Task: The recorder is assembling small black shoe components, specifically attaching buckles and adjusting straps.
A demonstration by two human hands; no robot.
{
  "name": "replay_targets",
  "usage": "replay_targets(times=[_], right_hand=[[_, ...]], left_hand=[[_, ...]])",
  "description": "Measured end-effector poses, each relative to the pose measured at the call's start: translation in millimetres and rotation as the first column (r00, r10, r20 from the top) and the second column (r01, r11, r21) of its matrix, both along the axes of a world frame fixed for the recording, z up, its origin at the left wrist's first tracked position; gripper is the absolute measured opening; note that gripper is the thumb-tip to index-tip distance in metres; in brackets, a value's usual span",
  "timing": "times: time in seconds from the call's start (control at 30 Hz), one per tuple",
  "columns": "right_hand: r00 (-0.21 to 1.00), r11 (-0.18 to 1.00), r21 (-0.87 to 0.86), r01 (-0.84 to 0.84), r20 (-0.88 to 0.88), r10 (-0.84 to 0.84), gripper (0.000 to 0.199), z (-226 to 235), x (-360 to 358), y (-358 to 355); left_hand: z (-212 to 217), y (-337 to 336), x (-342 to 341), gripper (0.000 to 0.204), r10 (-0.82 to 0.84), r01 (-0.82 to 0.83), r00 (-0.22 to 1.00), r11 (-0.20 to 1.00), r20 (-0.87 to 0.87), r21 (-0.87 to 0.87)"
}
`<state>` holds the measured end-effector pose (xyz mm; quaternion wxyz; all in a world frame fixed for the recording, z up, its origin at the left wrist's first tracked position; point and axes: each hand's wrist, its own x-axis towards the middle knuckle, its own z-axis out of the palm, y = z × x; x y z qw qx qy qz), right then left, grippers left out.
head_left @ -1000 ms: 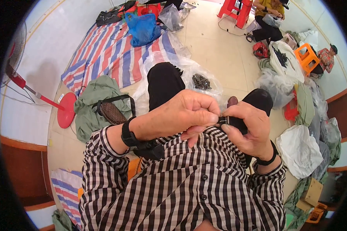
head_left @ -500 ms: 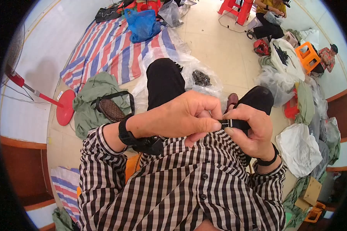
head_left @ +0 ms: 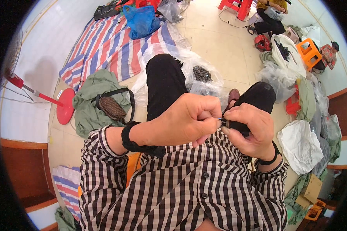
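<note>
Above my lap, my left hand [head_left: 192,119] and my right hand [head_left: 251,128] meet fingertip to fingertip. Both are closed in a pinch on one small black piece with a shiny metal part [head_left: 224,123], which bridges the narrow gap between them. Its exact kind cannot be made out, since my fingers cover most of it. Beyond my knees, a clear plastic bag [head_left: 214,63] lies spread on the floor, holding a heap of small dark pieces [head_left: 201,74].
A red-based fan [head_left: 66,106] stands at left beside green cloth [head_left: 90,86] and a strapped brown item [head_left: 111,107]. Striped sheeting [head_left: 104,50] bears a blue bag [head_left: 140,23]. Sacks [head_left: 300,146] and an orange stool [head_left: 309,54] line the right. Co-workers [head_left: 272,17] sit beyond.
My fingertips have shifted slightly around the small black piece, so less of it shows between them. Both hands stay in nearly the same place.
</note>
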<state>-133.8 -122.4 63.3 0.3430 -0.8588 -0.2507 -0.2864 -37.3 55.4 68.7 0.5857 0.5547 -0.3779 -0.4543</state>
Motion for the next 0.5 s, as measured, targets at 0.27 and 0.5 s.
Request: replay_targets(times=[0.27, 0.5], right_hand=[[0.979, 0.990, 0.087, -0.108, -0.165, 0.121, 0.032, -3.4, 1.1, -2.1], [0.998, 0.998, -0.035, 0.048, -0.048, -0.050, 0.032, -9.3, 0.0, 2.0]], left_hand=[[-24.3, -3.6, -5.8, 0.005, 0.323, -0.219, 0.787, 0.943, 0.526, -0.251], [-13.9, -2.8, -1.5, 0.002, 0.150, -0.146, 0.987, 0.987, 0.054, -0.073]])
